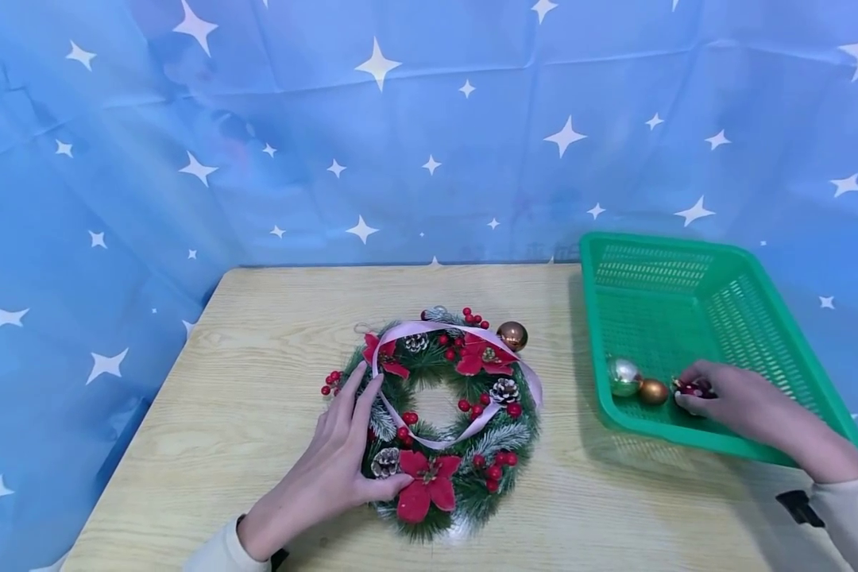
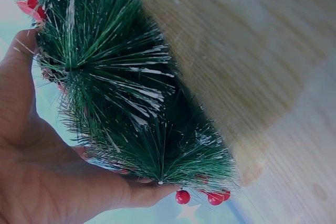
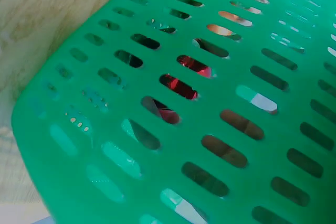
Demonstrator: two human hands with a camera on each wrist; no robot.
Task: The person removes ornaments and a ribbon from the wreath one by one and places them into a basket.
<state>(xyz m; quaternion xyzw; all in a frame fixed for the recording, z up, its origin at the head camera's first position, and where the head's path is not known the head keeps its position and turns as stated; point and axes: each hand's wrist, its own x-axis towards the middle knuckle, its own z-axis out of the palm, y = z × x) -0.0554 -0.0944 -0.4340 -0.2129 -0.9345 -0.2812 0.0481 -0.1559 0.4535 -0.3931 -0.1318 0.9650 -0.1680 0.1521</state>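
A green Christmas wreath [image 1: 496,441] with red poinsettias, berries, frosted pine cones and a loose pink ribbon [image 1: 465,435] lies on the table. My left hand [image 1: 332,449] rests on its left side, fingers spread and fairly straight, thumb touching the front poinsettia [image 1: 429,485]. The left wrist view shows that hand [image 2: 63,177] against the wreath's bristly outer edge [image 2: 121,77]. Inside the green basket [image 1: 765,310], my right hand [image 1: 736,401] pinches a dark red Christmas ball [image 1: 697,388]. Basket slots partly hide the red ball [image 3: 179,86] in the right wrist view.
A silver ball [image 1: 624,376] and a gold ball [image 1: 653,391] lie in the basket's near left corner. One bronze ball [image 1: 512,335] sits at the wreath's back right edge. Behind the wooden table [image 1: 257,349] hangs a blue star-patterned cloth [image 1: 429,119].
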